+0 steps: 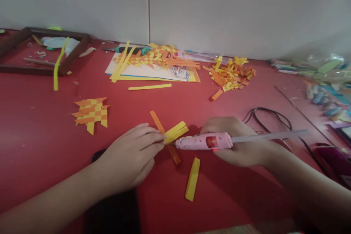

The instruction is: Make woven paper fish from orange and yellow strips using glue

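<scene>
Held in my right hand is a pink hot glue gun, a clear glue stick poking out of its back. Its nozzle points left and meets the paper at the fingertips of my left hand. Those fingertips are pressed together on crossed paper strips: an orange strip runs diagonally beneath folded yellow strips. Just below lies a loose folded yellow strip. To the left rest woven orange and yellow paper fish with small eyes. Whether the nozzle touches the paper I cannot tell.
At the back, white and yellow sheets carry woven pieces and strips. A pile of paper scraps sits to their right. A brown frame stands back left. A black cord curls at the right. A dark flat object lies under my left forearm.
</scene>
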`<state>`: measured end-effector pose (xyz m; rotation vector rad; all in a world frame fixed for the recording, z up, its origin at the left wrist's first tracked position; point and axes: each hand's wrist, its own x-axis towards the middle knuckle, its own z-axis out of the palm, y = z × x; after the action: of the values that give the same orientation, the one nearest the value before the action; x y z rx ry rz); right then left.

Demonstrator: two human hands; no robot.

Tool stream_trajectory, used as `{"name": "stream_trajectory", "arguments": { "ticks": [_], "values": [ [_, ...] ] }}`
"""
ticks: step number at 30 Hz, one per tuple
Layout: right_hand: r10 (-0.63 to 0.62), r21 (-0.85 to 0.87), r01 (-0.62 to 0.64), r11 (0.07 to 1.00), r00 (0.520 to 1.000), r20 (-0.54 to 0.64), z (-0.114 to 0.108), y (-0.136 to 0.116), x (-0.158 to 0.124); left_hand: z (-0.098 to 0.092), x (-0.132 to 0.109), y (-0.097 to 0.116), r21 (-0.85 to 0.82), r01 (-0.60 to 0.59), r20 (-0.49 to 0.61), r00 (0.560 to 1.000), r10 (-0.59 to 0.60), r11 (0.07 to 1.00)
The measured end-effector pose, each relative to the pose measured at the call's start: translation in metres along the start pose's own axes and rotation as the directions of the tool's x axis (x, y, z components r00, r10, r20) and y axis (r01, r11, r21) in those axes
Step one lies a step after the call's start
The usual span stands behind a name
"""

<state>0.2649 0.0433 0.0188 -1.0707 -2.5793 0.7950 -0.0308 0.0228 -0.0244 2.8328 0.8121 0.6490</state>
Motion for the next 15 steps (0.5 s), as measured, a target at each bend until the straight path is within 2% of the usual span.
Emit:
{"name": "stream_trajectory", "arguments": {
  "ticks": [9, 15],
  "values": [
    [0.019, -0.106, -0.02, 0.994, 1.0, -0.01, 0.002, -0.007, -0.001, -0.002, 0.001, -0.001, -0.003, -0.01, 0.045, 0.999, 0.011, 1.0],
    [0.03, -0.198, -0.034, 0.98, 0.999, -0.021, 0.001, -0.013, 0.001, -0.001, 0.0, -0.002, 0.027, 0.016, 0.004, 1.0, -0.016, 1.0]
  ]
}}
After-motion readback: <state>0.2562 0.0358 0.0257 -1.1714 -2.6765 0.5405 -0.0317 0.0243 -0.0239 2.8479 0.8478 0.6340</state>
